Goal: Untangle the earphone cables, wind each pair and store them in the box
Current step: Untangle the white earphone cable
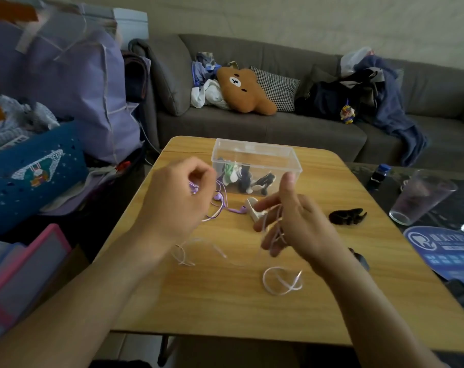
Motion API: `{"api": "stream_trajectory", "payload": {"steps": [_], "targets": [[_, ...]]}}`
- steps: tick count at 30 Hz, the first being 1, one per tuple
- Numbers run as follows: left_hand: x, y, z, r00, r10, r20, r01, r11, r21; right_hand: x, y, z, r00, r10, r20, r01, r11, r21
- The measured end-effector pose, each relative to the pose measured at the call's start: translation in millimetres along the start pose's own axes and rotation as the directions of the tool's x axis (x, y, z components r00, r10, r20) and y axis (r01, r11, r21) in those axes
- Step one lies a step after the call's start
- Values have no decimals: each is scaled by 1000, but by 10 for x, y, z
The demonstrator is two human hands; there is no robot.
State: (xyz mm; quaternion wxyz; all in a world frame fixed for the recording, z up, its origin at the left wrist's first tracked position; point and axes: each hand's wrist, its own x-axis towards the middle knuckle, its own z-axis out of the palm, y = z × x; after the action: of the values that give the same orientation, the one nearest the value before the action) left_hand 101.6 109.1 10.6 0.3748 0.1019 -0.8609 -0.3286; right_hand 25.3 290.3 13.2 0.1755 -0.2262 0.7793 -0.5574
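Observation:
A clear plastic box (254,150) stands at the far middle of the wooden table (225,309); inside lie wound earphones, green, white and black. My left hand (177,197) hovers left of the box, fingers curled, pinching a purple earphone cable (220,208) whose buds lie on the table. My right hand (292,221) is raised with thumb up and fingers spread, and a white cable (276,227) is looped over those fingers. The rest of that white cable (281,282) trails in loose loops on the table. A white plug or case (254,209) lies just behind my right fingers.
A black hair clip (348,216) lies right of my right hand. On the dark side table at right stand a drinking glass (419,197) and a small blue-capped bottle (379,176). Bags are piled at left; a grey sofa (278,128) with cushions is behind.

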Motion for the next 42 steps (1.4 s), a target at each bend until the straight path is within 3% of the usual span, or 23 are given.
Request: {"api": "stream_trajectory", "payload": {"steps": [3,8,11,13,15,21,23,25,28,29,31,33,34,36,39,40,42], "targets": [[-148,332,38,971,108,215,-62,975,-213,-31,-47,62,994,52,99,-81,943,322],[-212,259,146,898,141,416,-125,990,-67,33,-30,34,985,141,100,-172,832,528],[-157,145,176,918,75,389,-44,995,-88,50,3,-4,985,148,84,-170,885,433],[-93,93,165,918,-105,383,206,950,-234,67,31,-66,990,130,51,-139,945,295],[-44,34,156,880,-251,403,406,838,-365,82,68,-150,993,115,38,-120,978,172],[10,-145,121,830,-435,350,557,694,-456,72,70,-295,977,176,123,-188,978,86],[0,-157,116,800,-462,383,596,691,-409,74,61,-270,980,186,73,-188,982,19],[-37,-164,121,791,-455,409,572,786,-233,85,74,-217,989,129,-72,-139,976,-170],[-95,-113,88,835,-340,433,274,939,209,32,71,-124,977,-123,-175,40,909,-414],[-115,-69,69,815,-312,488,172,935,310,1,59,-96,973,-188,-133,117,901,-418],[-173,14,46,707,-336,622,45,899,435,-58,32,-17,972,-212,100,235,882,-408],[-231,73,53,566,-430,703,-23,845,535,-85,63,95,924,-73,376,280,799,-532],[-257,79,66,508,-471,721,-39,824,566,-82,119,153,896,3,444,301,732,-612],[-272,44,90,437,-515,737,-1,819,573,-38,231,237,893,17,451,342,626,-701],[-275,-18,118,423,-520,742,139,846,514,22,270,224,928,-26,372,314,592,-742],[-278,-37,133,448,-505,738,173,859,483,42,261,190,936,8,353,271,624,-733],[-279,-42,179,528,-426,734,214,904,371,48,244,134,947,142,289,55,815,-577]]}}
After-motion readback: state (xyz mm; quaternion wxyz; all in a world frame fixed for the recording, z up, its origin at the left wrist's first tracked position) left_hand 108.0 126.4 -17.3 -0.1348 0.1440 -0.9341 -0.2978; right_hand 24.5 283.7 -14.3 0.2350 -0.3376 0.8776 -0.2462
